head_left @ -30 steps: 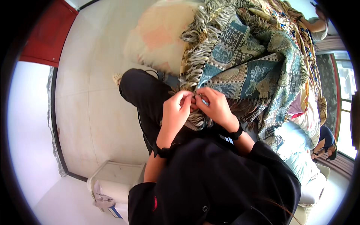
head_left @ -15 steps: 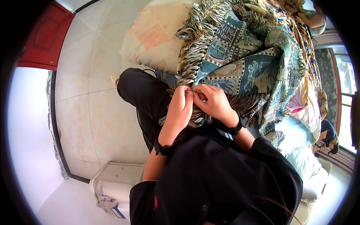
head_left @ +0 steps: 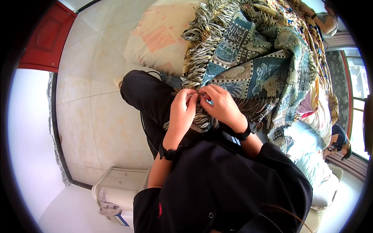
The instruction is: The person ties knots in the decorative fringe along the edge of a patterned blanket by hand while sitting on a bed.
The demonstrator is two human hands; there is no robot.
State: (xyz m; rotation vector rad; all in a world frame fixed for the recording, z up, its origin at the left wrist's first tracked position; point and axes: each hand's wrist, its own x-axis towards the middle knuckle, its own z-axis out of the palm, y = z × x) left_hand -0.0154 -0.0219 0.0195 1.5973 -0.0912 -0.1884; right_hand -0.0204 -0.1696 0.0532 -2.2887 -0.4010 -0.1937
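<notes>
A woven blanket in teal, grey and beige, edged with a thick cord fringe, spreads across the bed and over my lap. My left hand pinches a strand of the fringe between thumb and forefinger. Close beside it, my right hand is closed on the same strand, its fingertips almost meeting the left ones. The thin strand itself is mostly covered by my fingers. More fringe hangs below both hands. Each wrist wears a black band.
Pale bedding with orange patches hangs off the bed's left side. Pillows lie at right. A cream cabinet stands at lower left on the tiled floor, near a red door. Other people are at the right edge.
Both hands stay at the fringe. The left hand has shifted slightly left and the fingers have adjusted a little on the strand.
</notes>
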